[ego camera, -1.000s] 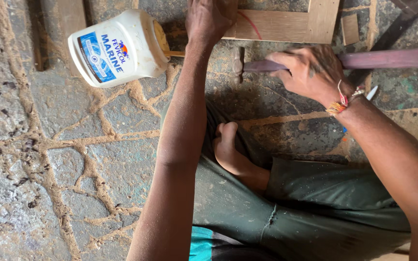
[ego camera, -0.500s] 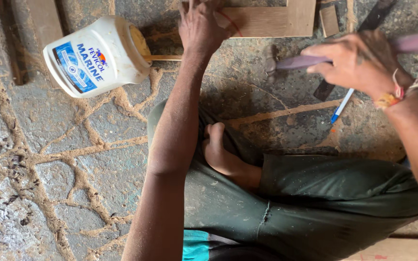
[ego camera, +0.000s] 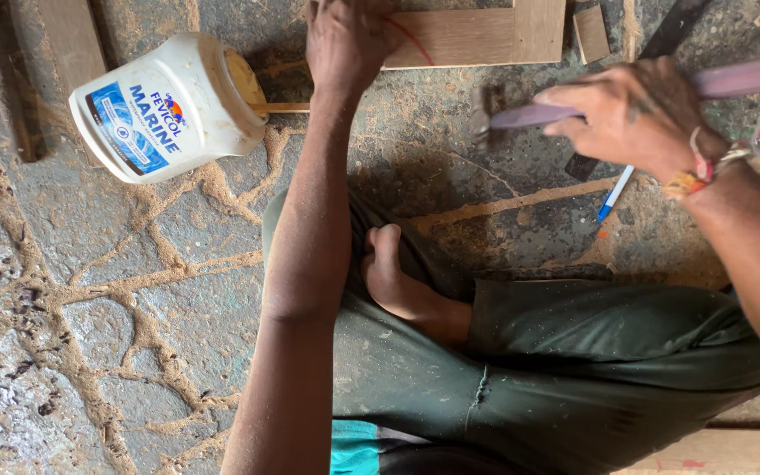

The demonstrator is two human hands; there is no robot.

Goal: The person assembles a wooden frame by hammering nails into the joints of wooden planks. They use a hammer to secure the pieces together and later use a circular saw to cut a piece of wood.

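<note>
The person sits cross-legged on a stone floor [ego camera: 90, 308] whose cracks are filled with sawdust, in dark green trousers, with one bare foot [ego camera: 398, 281] tucked in at the centre of the frame.

The left hand [ego camera: 349, 40] reaches to the top centre of the frame and presses down on the near end of a flat wooden frame piece [ego camera: 477, 35], which lies on the floor along the top edge. Its fingers are bent over the wood's end; how tightly they close cannot be told, as the hand is partly cut by the frame edge.

The right hand [ego camera: 631, 114], in the upper right, is closed around the handle of a hammer [ego camera: 573, 110]. The purplish handle runs from the fingers out to the right edge of the frame, and the metal head shows at its left end, just below the wooden frame piece and above the floor. Bracelets and thread bands sit on that wrist.

A white plastic glue jar [ego camera: 164, 105] with a blue label lies on its side in the upper left, its open mouth facing right. A thin wooden stick [ego camera: 279, 107] pokes out of the mouth toward the left forearm.

A blue-and-white pen [ego camera: 616, 195] lies on the floor just below the right hand. A small wood offcut [ego camera: 589, 31] rests just beside the frame piece at the top, and a plank [ego camera: 72, 44] lies in the upper left corner.
</note>
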